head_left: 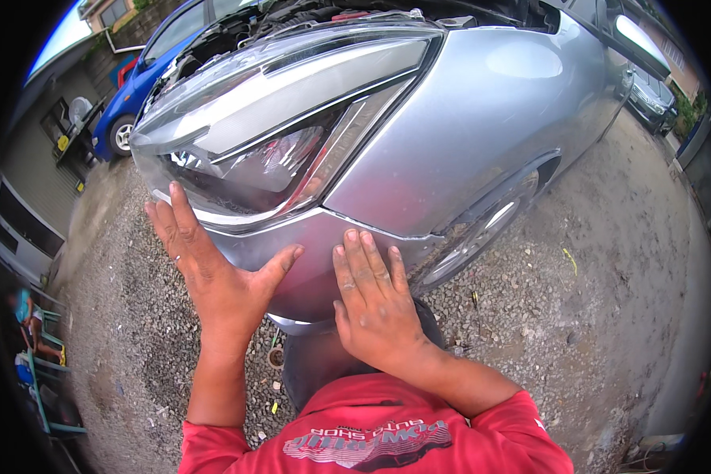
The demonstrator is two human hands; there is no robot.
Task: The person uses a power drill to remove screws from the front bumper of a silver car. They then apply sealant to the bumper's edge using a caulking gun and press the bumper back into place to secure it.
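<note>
A silver car's front corner fills the middle of the view. My left hand (213, 268) is spread, thumb apart, with its fingertips by the lower edge of the headlight (253, 158); whether it touches is hard to tell. Flat against the bumper (312, 253), just below its seam with the fender (466, 134), lies my right hand (375, 304), fingers stretched out and side by side. Neither hand holds anything. The headlight lens is clear and wide, its far end pointing left. My right palm hides part of the bumper.
The front wheel (482, 233) stands right of the bumper. Gravel (513, 316) covers the ground. Behind the raised-open engine bay (292, 24) is a blue car (154, 63). Another car (652, 99) stands far right. A person (35, 324) sits at the left beside a green metal frame (47, 371).
</note>
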